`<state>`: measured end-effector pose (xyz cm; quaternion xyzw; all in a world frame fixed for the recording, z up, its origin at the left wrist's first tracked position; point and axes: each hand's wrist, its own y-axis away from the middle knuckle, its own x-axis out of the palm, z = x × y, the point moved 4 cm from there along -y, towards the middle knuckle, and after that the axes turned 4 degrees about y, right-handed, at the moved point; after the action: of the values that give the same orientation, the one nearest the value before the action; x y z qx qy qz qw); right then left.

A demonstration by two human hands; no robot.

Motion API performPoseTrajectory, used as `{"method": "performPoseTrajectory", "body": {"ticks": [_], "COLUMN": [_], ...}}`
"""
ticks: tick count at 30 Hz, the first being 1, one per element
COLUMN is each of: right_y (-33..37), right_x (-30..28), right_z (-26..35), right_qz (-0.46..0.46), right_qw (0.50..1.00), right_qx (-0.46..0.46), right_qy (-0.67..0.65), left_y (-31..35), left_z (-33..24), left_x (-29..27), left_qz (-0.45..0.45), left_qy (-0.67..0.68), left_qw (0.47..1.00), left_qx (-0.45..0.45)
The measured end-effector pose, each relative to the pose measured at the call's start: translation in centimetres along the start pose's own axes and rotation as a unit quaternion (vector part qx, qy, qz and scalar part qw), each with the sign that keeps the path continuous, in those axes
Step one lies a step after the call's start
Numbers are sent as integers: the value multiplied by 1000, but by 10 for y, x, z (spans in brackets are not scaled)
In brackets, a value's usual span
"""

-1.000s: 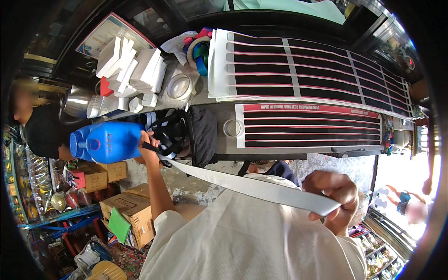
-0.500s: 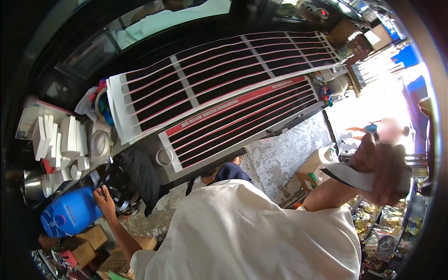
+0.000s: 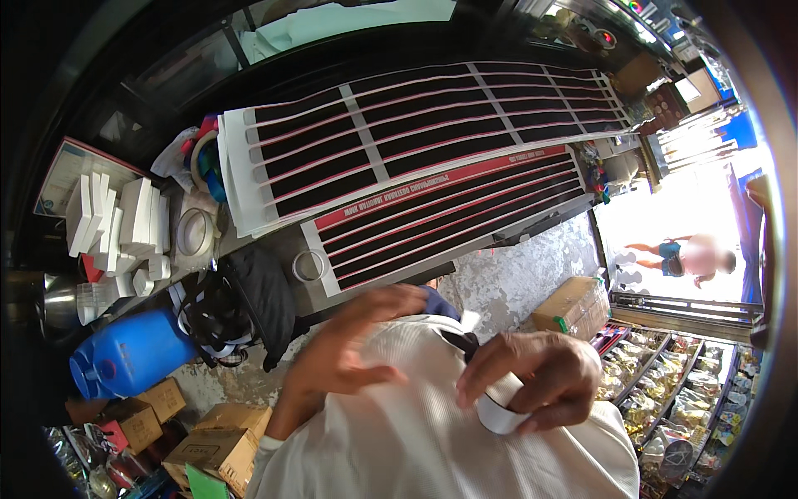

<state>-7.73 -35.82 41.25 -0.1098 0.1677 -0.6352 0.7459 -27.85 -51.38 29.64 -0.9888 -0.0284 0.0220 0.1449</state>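
In front of my pale shirt, my right hand (image 3: 544, 370) is closed on a strip (image 3: 499, 417), white on one face and dark on the other. The strip curls into a loop under the fingers, and a dark end with a white tip sticks out past the fingertips. My left hand (image 3: 353, 341), slightly blurred, is raised to the left of it with fingers apart and nothing in them. Beyond both hands, a printed sheet with black bands and a red border (image 3: 453, 204) lies on the table, beside a larger stack of black-banded sheets (image 3: 362, 133).
A roll of clear tape (image 3: 309, 265) sits by the sheet's left end. White boxes (image 3: 133, 220) stand at the left, above a blue jug (image 3: 137, 353) and cardboard boxes (image 3: 212, 441). Right of me are a carton (image 3: 573, 306) and trays of small packets (image 3: 657, 382). A person (image 3: 694, 256) is outside.
My right hand has come in from the far right to my front, bringing the strip. My left hand has risen from beside the blue jug toward it. The view has shifted slightly.
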Motion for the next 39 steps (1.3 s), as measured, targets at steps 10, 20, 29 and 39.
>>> {"method": "performPoseTrajectory", "body": {"ticks": [10,20,29,39], "right_y": [70,153,300,410], "right_x": [-39,-78,-165,-255], "right_z": [11,-15,-43,-86], "right_qz": [-192,-375,-493,-578], "right_qw": [967,926,845,790], "right_qx": [150,44,69,145], "right_qy": [69,-23,-193,-144], "left_y": [-45,-2,25,17], "left_z": [-25,-23,-10,22], "left_x": [50,-24,-77,-76], "left_qz": [114,29,-155,-205], "left_qy": [67,-44,79,8], "left_qw": [991,981,960,944], "left_qx": [-29,-187,-218,-259]}}
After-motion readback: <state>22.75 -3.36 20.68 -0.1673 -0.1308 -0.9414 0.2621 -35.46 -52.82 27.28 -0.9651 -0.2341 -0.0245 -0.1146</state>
